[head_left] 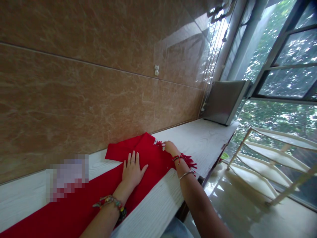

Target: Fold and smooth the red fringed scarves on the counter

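Observation:
A long red scarf (91, 195) with fringed ends lies along the counter, one part folded over at an angle towards the wall. My left hand (132, 169) rests flat on the cloth, fingers spread, with a ring on one finger. At the fringed end, my right hand (170, 148) has its fingers closed on the scarf's edge. A small white patch, perhaps a label, shows beside those fingers. Loose red fringe (189, 161) spreads on the counter beyond my right wrist. My right palm hides part of the cloth it grips.
The white wood-grain counter (153, 201) runs along a brown tiled wall (99, 89). A blurred-out item (68, 175) lies at the left by the scarf. A grey metal box-like appliance (224, 100) stands at the far end. Right of the counter is a tiered cream shelf rack (262, 158) near the windows.

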Available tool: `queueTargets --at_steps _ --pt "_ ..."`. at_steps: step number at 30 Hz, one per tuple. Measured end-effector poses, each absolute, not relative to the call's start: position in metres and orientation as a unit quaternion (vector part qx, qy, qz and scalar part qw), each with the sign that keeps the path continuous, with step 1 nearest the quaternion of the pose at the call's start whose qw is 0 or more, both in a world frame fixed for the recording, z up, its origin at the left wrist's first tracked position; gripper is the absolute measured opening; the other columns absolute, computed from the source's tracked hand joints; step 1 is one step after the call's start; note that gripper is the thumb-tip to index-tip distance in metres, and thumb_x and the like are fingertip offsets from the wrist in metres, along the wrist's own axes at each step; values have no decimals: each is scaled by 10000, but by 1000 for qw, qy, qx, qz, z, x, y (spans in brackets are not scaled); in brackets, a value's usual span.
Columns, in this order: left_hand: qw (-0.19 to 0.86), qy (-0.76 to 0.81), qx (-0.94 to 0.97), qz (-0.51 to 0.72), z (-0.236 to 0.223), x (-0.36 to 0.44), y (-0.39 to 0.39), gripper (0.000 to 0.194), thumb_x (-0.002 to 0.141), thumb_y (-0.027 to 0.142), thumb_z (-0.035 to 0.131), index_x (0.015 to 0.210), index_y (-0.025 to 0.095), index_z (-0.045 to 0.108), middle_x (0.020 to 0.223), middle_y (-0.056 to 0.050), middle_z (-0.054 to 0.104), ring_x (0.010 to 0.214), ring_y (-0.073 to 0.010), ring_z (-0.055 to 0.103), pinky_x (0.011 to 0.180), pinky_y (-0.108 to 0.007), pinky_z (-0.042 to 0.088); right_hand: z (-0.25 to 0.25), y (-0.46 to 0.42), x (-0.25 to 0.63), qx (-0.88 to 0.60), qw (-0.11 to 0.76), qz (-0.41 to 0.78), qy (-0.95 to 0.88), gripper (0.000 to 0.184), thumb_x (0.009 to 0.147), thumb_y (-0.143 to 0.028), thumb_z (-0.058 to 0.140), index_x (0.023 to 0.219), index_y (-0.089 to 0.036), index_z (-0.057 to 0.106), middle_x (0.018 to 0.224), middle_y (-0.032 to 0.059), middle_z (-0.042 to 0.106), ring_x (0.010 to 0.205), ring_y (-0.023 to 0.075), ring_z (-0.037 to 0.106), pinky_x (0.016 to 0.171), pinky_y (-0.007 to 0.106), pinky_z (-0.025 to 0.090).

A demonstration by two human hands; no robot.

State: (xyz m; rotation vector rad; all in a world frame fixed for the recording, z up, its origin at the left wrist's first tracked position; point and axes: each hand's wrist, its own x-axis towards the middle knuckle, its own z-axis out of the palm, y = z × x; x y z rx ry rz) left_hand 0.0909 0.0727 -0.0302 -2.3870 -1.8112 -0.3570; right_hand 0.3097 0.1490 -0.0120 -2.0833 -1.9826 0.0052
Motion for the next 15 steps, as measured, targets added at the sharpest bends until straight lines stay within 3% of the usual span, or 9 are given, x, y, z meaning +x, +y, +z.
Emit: queueTargets --at_steps 5,10,12,15 --pt "59 -599 -790 -113 -31 91 72 662 835 496 313 1341 76 242 1416 -129 184 1298 -271 150 1019 -430 227 -11 163 287 -696 155 0 -701 351 824 -84 414 1144 -175 526 1126 76 575 1028 129 520 858 206 378" --pt "65 -595 -792 -119 -33 90 73 661 835 498 311 1340 76 246 1418 -123 187 1299 -272 151 1020 -433 225 -23 167 295 -721 138 15 -679 245 843 -272 486 1034 -133 551 1042 73 581 928 175 556 813 381 440" --pt "64 -595 -792 -120 -34 90 74 663 832 496 318 1340 77 245 1417 -120 195 1298 -272 154 1019 -433 227 -21 166 304 -732 145 6 -666 246 853 -216 459 1058 -109 542 1069 113 566 969 191 540 829 380 426" --pt "57 -597 -792 -117 -33 91 74 656 831 489 327 1339 80 251 1413 -122 208 1296 -272 159 1018 -434 227 -15 167 303 -720 162 -8 -674 343 823 -62 391 1136 -114 522 1123 145 549 1044 179 505 866 287 387"
